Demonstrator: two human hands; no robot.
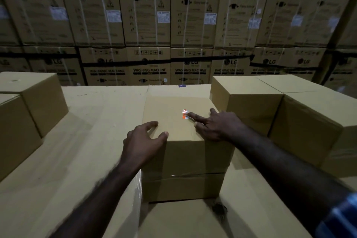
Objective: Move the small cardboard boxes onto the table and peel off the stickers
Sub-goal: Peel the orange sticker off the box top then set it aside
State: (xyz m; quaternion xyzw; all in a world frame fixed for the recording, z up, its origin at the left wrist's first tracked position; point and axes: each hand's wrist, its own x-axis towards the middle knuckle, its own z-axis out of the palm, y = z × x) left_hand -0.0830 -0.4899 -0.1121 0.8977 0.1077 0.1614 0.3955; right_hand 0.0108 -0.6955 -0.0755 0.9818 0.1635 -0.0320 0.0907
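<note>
A small brown cardboard box (181,141) stands in the middle of a big flat cardboard table top (87,141). The box is square and smooth, with a shiny strip of clear tape (193,175) going across its front side.

A little sticker (184,114), orange and white, sits on top of the box, near the far right side. The right hand (210,125) lies on the box top with its pointing finger held out straight, and the tip touches the sticker. Its other fingers are spread loosely. The left hand (144,137) rests on the near left corner of the box with its fingers spread wide and a bit bent, holding nothing.

More plain brown boxes stand around. Two boxes on the left (29,106) sit at the left edge of the table top. Two boxes on the right (274,110) sit at the right edge, just beside the small box.

Behind the table a wall of tall washing machine cartons (146,9) is stacked high, tied with white straps (133,6). The room is dim, so the sticker may have more colours than show here.
</note>
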